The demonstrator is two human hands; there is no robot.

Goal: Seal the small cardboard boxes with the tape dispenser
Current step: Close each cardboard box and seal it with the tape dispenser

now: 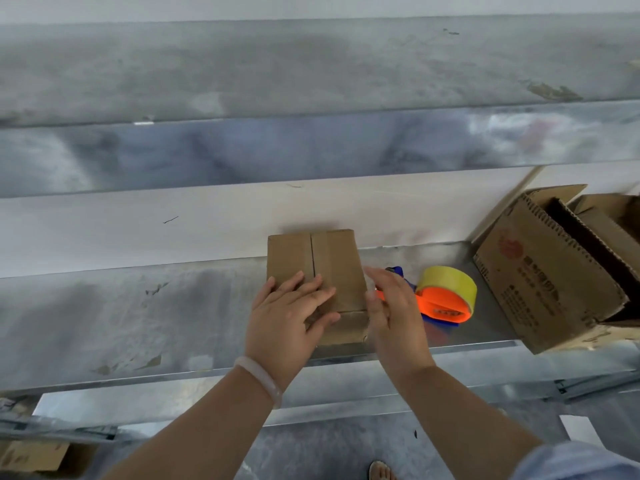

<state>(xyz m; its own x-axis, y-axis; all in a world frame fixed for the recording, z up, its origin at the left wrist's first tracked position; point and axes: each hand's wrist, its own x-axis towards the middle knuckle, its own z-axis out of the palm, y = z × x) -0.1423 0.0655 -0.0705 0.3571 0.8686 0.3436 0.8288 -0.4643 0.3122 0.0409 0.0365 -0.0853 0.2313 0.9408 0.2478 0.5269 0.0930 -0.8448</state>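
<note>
Small cardboard box point(317, 278) sits on the metal shelf point(138, 317), top flaps closed, centre seam running away from the person, tape already over it. Left hand point(289, 323) lies flat on the box's near-left top, fingers straight and slightly spread, pressing down, gripping nothing. Pale bangle point(260, 377) on that wrist. Right hand point(389, 313) stands edge-on just beside the box's right side, fingers straight and together, holding nothing; whether it touches the box wall, cannot tell. Tape dispenser point(440, 299), orange body, yellow tape roll, blue end, lies on the shelf right of the box, just behind the right hand, not held. Further right of the box, a larger open carton point(540, 271) with red print, tilted, flaps up. Below the box, under the shelf edge, grey floor and a sandalled foot point(381, 471). Low left of the box, more cardboard point(31, 455) on the floor.
</note>
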